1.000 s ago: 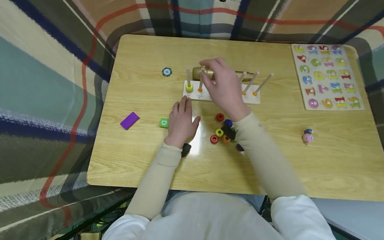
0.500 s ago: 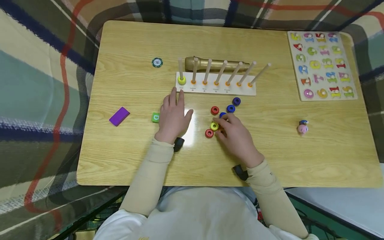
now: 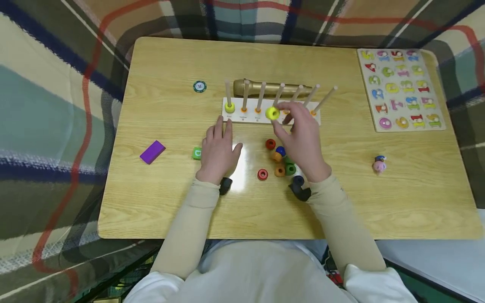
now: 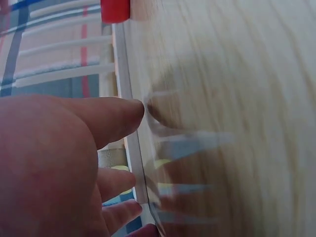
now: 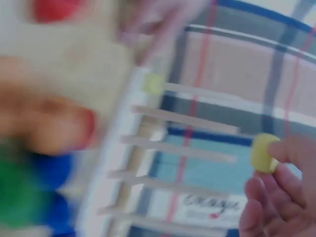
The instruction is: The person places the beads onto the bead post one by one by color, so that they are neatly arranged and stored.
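Observation:
My right hand [image 3: 303, 141] pinches a yellow ring [image 3: 268, 112] between thumb and index finger, raised in front of the white peg board [image 3: 250, 117]. In the right wrist view the same yellow ring [image 5: 261, 154] sits at the fingertips, apart from the pegs. Another yellow ring [image 3: 229, 108] is around the leftmost peg, at its base. My left hand [image 3: 219, 153] lies with its fingers extended, fingertips at the board's front left edge. Below the right hand are loose red, blue, orange [image 3: 279, 171] and green rings; the hand hides part of the board's right half.
A gold cylindrical object [image 3: 291, 89] lies behind the board. Around the table are a round chip [image 3: 199, 86], a purple block [image 3: 153, 152], a green tile [image 3: 197, 153], a small pink figure [image 3: 379, 165] and a number puzzle board [image 3: 401, 90].
My right hand has come down from the pegs to the loose rings, picked up a yellow ring and lifted it toward the peg board. The left hand stays at the board's edge.

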